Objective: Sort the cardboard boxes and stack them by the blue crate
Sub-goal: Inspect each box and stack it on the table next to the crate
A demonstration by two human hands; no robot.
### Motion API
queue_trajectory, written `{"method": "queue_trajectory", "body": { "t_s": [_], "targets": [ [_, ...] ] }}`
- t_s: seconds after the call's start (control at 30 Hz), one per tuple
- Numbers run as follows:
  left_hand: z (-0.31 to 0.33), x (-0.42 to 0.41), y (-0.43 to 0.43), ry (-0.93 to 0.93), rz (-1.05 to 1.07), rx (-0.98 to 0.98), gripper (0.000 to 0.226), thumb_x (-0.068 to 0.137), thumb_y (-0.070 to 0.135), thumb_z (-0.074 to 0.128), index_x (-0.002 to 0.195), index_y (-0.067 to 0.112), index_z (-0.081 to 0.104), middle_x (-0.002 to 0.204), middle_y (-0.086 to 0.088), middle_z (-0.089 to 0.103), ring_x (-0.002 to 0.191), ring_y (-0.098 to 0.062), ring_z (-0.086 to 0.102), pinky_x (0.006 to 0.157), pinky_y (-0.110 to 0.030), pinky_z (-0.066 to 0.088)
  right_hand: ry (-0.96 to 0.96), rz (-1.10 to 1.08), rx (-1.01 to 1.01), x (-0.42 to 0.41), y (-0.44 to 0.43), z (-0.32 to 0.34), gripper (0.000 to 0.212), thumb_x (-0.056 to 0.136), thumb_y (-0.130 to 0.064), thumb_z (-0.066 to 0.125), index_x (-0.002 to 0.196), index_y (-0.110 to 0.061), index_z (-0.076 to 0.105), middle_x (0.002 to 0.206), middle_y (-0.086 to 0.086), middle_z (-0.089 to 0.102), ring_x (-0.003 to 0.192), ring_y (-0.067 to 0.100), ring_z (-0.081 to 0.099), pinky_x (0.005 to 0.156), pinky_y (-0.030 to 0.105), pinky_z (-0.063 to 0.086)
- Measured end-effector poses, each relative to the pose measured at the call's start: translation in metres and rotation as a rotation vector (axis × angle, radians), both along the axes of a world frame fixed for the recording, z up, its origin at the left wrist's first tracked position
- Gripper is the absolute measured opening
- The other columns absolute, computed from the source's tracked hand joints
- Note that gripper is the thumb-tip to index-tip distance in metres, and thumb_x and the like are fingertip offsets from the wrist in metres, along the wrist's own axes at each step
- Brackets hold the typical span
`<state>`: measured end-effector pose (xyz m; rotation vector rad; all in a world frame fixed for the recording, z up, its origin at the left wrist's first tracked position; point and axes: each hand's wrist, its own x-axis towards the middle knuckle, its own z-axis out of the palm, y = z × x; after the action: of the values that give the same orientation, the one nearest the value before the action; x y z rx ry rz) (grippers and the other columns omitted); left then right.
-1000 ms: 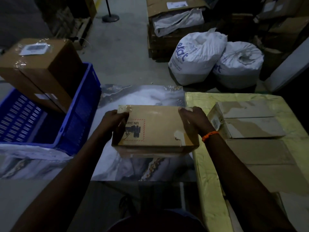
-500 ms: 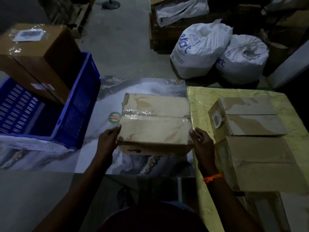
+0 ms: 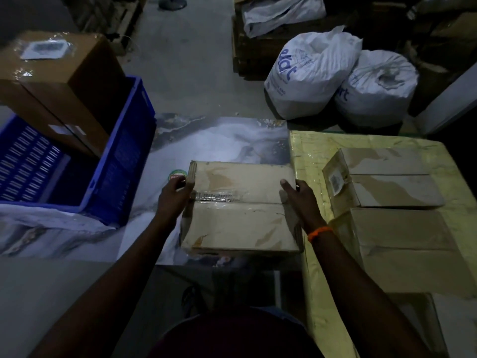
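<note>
**Both hands on a box at mid-table**

Head view: The box sits over the marbled table, its taped seam running left to right across the top. It lies between the crate on the left and the yellow slab on the right, apart from the crate and just beside the slab. Whether it rests on the table or is lifted cannot be told.

The left hand grips the box's left side, fingers curled round the far-left corner. The right hand clasps the right side, thumb on top. An orange band circles that wrist.

A brown box stands tilted in the crate's far end. On the slab lie two more boxes, a far one and a near one, touching. Two white sacks sit on the floor beyond the table.
</note>
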<state>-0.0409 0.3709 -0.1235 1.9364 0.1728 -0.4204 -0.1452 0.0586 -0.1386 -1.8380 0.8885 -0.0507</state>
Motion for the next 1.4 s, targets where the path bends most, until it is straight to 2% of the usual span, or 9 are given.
{"method": "queue_trajectory", "body": {
  "t_s": [0.17, 0.33, 0.6, 0.77, 0.9, 1.0, 1.1, 1.27, 1.4],
  "targets": [
    [0.022, 0.018, -0.034, 0.029, 0.002, -0.098, 0.007, 0.097, 0.026, 0.067, 0.100, 0.020, 0.069, 0.097, -0.001, 0.070, 0.097, -0.024, 0.067, 0.081, -0.038, 0.055, 0.043, -0.055, 0.085, 0.030, -0.002, 0.012, 0.081, 0.066, -0.100, 0.045, 0.095, -0.025, 0.052, 0.093, 0.004, 0.055, 0.084, 0.021, 0.052, 0.064, 0.029, 0.037],
    [0.033, 0.019, -0.023, -0.111, 0.031, -0.184, 0.061, 0.082, 0.063, 0.071, 0.128, 0.023, 0.065, 0.125, 0.002, 0.069, 0.110, -0.016, 0.068, 0.082, -0.038, 0.061, -0.216, -0.168, 0.038, 0.018, 0.005, 0.045, 0.055, 0.096, -0.071, 0.051, 0.117, -0.023, 0.067, 0.113, -0.001, 0.068, 0.104, 0.022, 0.064, 0.086, 0.038, 0.050],
    [0.043, -0.020, -0.019, -0.160, 0.244, -0.325, 0.036, 0.100, 0.049, 0.057, 0.126, 0.024, 0.055, 0.121, 0.008, 0.059, 0.108, -0.006, 0.059, 0.084, -0.031, 0.052, -0.354, -0.256, -0.058, -0.018, 0.028, 0.055, 0.040, 0.101, -0.046, 0.062, 0.128, -0.017, 0.066, 0.118, -0.003, 0.068, 0.098, 0.002, 0.061, 0.073, 0.004, 0.044],
    [0.024, -0.042, -0.007, -0.178, 0.249, -0.291, 0.036, 0.098, 0.031, 0.065, 0.129, 0.018, 0.052, 0.124, -0.001, 0.060, 0.115, -0.020, 0.061, 0.081, -0.024, 0.052, -0.332, -0.227, -0.100, -0.038, 0.043, 0.034, 0.044, 0.095, -0.044, 0.071, 0.131, -0.019, 0.066, 0.124, -0.004, 0.071, 0.112, 0.006, 0.066, 0.094, 0.029, 0.057],
    [0.022, -0.043, 0.000, -0.184, 0.212, -0.279, 0.037, 0.098, 0.021, 0.066, 0.132, 0.013, 0.052, 0.125, -0.002, 0.061, 0.118, -0.023, 0.060, 0.091, -0.037, 0.056, -0.346, -0.212, -0.162, -0.037, 0.039, 0.032, 0.034, 0.095, -0.042, 0.072, 0.125, -0.027, 0.065, 0.121, -0.006, 0.070, 0.108, 0.005, 0.066, 0.094, 0.037, 0.059],
    [0.022, -0.041, 0.000, -0.256, 0.158, -0.168, 0.040, 0.098, 0.019, 0.066, 0.134, 0.016, 0.050, 0.130, 0.002, 0.057, 0.118, -0.016, 0.058, 0.101, -0.040, 0.053, -0.287, -0.119, -0.292, -0.033, 0.034, 0.027, 0.051, 0.095, -0.049, 0.068, 0.135, -0.019, 0.059, 0.128, 0.004, 0.065, 0.114, 0.019, 0.063, 0.092, 0.049, 0.058],
    [0.025, -0.033, -0.007, -0.455, 0.018, 0.072, 0.052, 0.098, 0.012, 0.063, 0.146, 0.011, 0.044, 0.144, -0.007, 0.048, 0.130, -0.017, 0.046, 0.109, -0.021, 0.039, -0.235, 0.057, -0.587, -0.022, 0.039, 0.027, 0.070, 0.097, -0.052, 0.057, 0.152, -0.010, 0.045, 0.154, 0.016, 0.045, 0.143, 0.033, 0.042, 0.115, 0.052, 0.043],
    [0.038, -0.002, -0.046, -0.776, -0.433, 0.545, 0.055, 0.097, 0.027, 0.052, 0.150, 0.015, 0.047, 0.160, -0.013, 0.038, 0.153, -0.036, 0.022, 0.118, -0.063, 0.017, -0.138, 0.516, -0.798, 0.030, 0.059, 0.042, 0.081, 0.098, -0.059, 0.032, 0.159, -0.005, 0.033, 0.167, 0.020, 0.026, 0.156, 0.036, 0.020, 0.125, 0.048, 0.019],
    [0.035, 0.015, -0.069, -0.707, -0.752, 0.710, 0.063, 0.102, 0.043, 0.024, 0.155, 0.012, 0.040, 0.164, -0.015, 0.030, 0.153, -0.036, 0.025, 0.120, -0.061, 0.020, -0.027, 0.681, -0.919, 0.062, 0.067, 0.040, 0.078, 0.098, -0.058, 0.020, 0.160, -0.012, 0.033, 0.168, 0.017, 0.027, 0.155, 0.039, 0.023, 0.124, 0.055, 0.015]
  ]
}}
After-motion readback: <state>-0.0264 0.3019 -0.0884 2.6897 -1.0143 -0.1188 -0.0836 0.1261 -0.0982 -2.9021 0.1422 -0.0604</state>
